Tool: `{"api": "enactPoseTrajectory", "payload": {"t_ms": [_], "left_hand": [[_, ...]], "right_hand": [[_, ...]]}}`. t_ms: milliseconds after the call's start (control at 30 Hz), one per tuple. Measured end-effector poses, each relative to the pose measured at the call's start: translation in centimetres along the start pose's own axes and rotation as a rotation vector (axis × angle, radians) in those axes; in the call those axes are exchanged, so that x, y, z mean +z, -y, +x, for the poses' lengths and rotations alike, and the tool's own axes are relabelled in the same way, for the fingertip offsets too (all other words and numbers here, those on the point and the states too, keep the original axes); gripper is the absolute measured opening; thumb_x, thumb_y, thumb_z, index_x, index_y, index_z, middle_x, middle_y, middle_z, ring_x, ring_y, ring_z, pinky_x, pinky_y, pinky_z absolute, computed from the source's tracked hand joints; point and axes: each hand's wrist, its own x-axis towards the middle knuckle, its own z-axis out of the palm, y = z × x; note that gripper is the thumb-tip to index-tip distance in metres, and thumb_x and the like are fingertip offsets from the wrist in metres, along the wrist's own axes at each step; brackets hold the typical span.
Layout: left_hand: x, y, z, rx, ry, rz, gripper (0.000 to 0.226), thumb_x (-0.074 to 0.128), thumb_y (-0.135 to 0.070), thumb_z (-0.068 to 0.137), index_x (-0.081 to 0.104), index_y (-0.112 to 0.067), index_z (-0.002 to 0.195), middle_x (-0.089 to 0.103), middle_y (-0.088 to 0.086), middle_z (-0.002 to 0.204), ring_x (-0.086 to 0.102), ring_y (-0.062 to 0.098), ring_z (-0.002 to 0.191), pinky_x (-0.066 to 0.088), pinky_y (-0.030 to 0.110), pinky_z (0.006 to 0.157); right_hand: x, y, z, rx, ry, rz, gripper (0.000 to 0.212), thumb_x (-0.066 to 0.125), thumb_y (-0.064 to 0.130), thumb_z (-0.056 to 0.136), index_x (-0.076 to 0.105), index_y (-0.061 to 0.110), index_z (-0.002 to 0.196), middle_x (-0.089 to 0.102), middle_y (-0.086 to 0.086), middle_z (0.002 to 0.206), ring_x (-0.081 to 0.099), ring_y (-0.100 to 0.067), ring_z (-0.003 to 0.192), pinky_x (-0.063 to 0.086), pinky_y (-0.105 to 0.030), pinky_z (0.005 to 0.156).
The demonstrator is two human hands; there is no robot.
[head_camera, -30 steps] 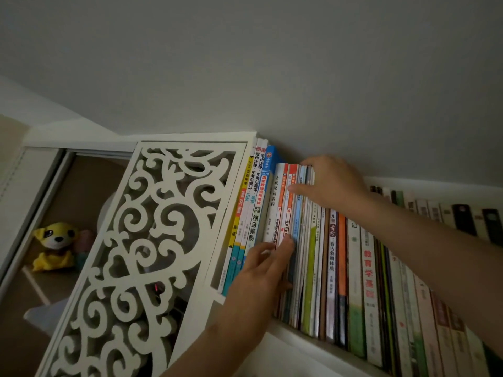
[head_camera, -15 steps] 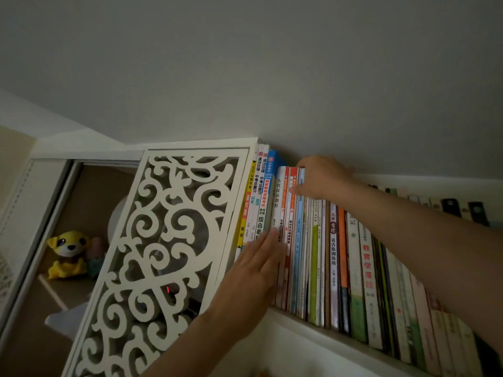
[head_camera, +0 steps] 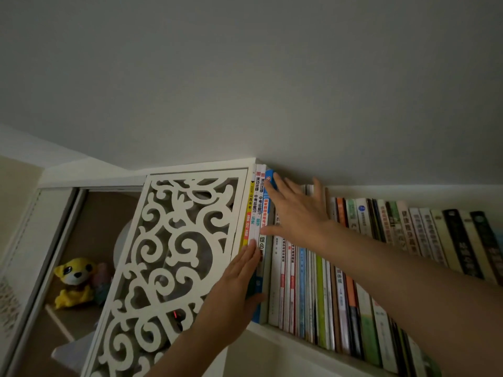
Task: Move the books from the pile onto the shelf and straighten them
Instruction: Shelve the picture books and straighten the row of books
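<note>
Both hands are flat against a long row of upright paperback books (head_camera: 321, 289) that fills the white shelf (head_camera: 288, 337) under the ceiling. The right hand (head_camera: 296, 213) lies spread, fingers straight, palm on the spines near their top edges, its fingertips reaching the tall blue-spined book (head_camera: 268, 210) and the shorter white spines beside it; it grips nothing. The left hand (head_camera: 239, 284) is also open, fingers straight and together, pressed against the lower spines of the yellow, white and blue books at the left end, next to the white fretwork scroll-cut panel (head_camera: 168, 257). No pile is in view, so whether more books wait to be shelved cannot be told; this looks like the straightening stage. The main risk, as I judge it, is uneven pushing: the right hand bears high on the spines while the left bears low, so thin, floppy paperbacks could tilt back at the top or buckle instead of sliding in flush. The leftmost books stand taller than their neighbours, and a hard shove could jam them against the panel edge. The shelf sits high, so a book nudged outward at the bottom could slip off the front lip and fall
</note>
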Motion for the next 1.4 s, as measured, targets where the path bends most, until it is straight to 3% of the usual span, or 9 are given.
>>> {"api": "enactPoseTrajectory", "payload": {"t_ms": [133, 233, 467, 667, 833, 933, 1033, 1200, 1400], "left_hand": [[-1.4, -3.3, -0.3, -0.047, -0.003, -0.011, 0.081, 0.054, -0.029, 0.095, -0.006, -0.033, 0.15, -0.015, -0.02, 0.156, -0.012, 0.003, 0.145, 0.011, 0.033, 0.121], [-1.5, -8.2, -0.6, 0.078, 0.026, -0.035, 0.077, 0.046, -0.037, 0.097, -0.013, -0.042, 0.146, -0.024, -0.027, 0.151, -0.026, -0.001, 0.14, -0.006, 0.031, 0.117], [2.8, -11.9, 1.1, 0.198, 0.094, 0.007, 0.078, 0.035, -0.053, 0.092, -0.02, -0.036, 0.145, -0.032, -0.023, 0.15, -0.036, -0.005, 0.134, -0.013, 0.031, 0.116], [4.1, -10.6, 1.3, 0.223, 0.062, 0.284, 0.079, 0.023, -0.057, 0.088, -0.017, -0.026, 0.149, -0.03, -0.008, 0.154, -0.029, 0.011, 0.141, 0.001, 0.045, 0.119], [3.0, -17.1, 0.6, 0.111, 0.071, 0.066, 0.079, 0.032, -0.056, 0.095, -0.024, -0.032, 0.145, -0.037, -0.009, 0.15, -0.037, 0.012, 0.137, -0.013, 0.04, 0.118], [3.8, -20.7, 0.9, 0.229, 0.04, -0.081, 0.08, 0.035, -0.059, 0.093, -0.021, -0.035, 0.146, -0.033, -0.017, 0.151, -0.035, 0.003, 0.137, -0.017, 0.035, 0.115], [5.5, -21.0, 1.3, 0.252, 0.061, -0.009, 0.089, 0.031, -0.067, 0.089, -0.025, -0.029, 0.146, -0.039, -0.014, 0.149, -0.038, 0.003, 0.135, -0.015, 0.038, 0.116], [6.4, -19.2, 1.9, 0.295, 0.101, 0.101, 0.092, 0.022, -0.073, 0.085, -0.026, -0.024, 0.146, -0.037, -0.009, 0.151, -0.034, 0.007, 0.139, -0.008, 0.041, 0.12], [5.3, -20.5, 1.1, 0.252, 0.104, -0.032, 0.078, 0.019, -0.064, 0.091, -0.025, -0.03, 0.146, -0.039, -0.016, 0.149, -0.033, 0.003, 0.138, -0.002, 0.047, 0.121]], "right_hand": [[-1.1, -2.2, -1.3, -0.007, -0.031, 0.016, 0.106, 0.046, 0.074, 0.081, -0.005, 0.017, 0.153, -0.009, -0.004, 0.162, -0.001, -0.019, 0.149, 0.0, -0.06, 0.117], [-2.6, -6.3, -3.4, 0.132, -0.032, 0.021, 0.095, 0.052, 0.073, 0.077, 0.022, 0.019, 0.149, 0.023, -0.006, 0.157, 0.025, -0.024, 0.144, 0.018, -0.06, 0.114], [-5.8, -13.1, -10.4, 0.263, 0.118, 0.085, 0.066, 0.059, 0.082, 0.063, 0.065, 0.028, 0.1, 0.068, 0.002, 0.101, 0.063, -0.017, 0.087, 0.048, -0.031, 0.074], [-4.3, -12.3, -10.2, 0.24, 0.076, 0.047, 0.059, 0.057, 0.076, 0.072, 0.059, 0.023, 0.097, 0.065, 0.0, 0.099, 0.061, -0.018, 0.087, 0.046, -0.036, 0.079], [-7.1, -14.4, -12.9, 0.196, 0.103, -0.028, 0.1, 0.058, 0.08, 0.066, 0.034, 0.021, 0.143, 0.048, -0.002, 0.142, 0.05, -0.022, 0.124, 0.028, -0.052, 0.109], [-9.0, -17.6, -15.1, 0.277, 0.175, 0.072, 0.103, 0.066, 0.079, 0.057, 0.042, 0.023, 0.14, 0.052, -0.001, 0.139, 0.053, -0.02, 0.12, 0.04, -0.045, 0.103], [-8.3, -18.9, -16.7, 0.223, 0.308, 0.272, 0.073, 0.083, 0.056, 0.059, 0.058, 0.025, 0.12, 0.067, 0.003, 0.115, 0.062, -0.012, 0.098, 0.053, -0.035, 0.086], [-7.3, -19.0, -16.0, 0.212, 0.249, 0.319, 0.061, 0.088, 0.048, 0.056, 0.062, 0.023, 0.106, 0.068, 0.005, 0.1, 0.063, -0.012, 0.088, 0.055, -0.035, 0.079], [-9.4, -21.3, -20.8, 0.204, 0.249, 0.148, 0.109, 0.065, 0.077, 0.062, 0.024, 0.025, 0.149, 0.035, 0.001, 0.153, 0.039, -0.02, 0.137, 0.028, -0.048, 0.115]]}}
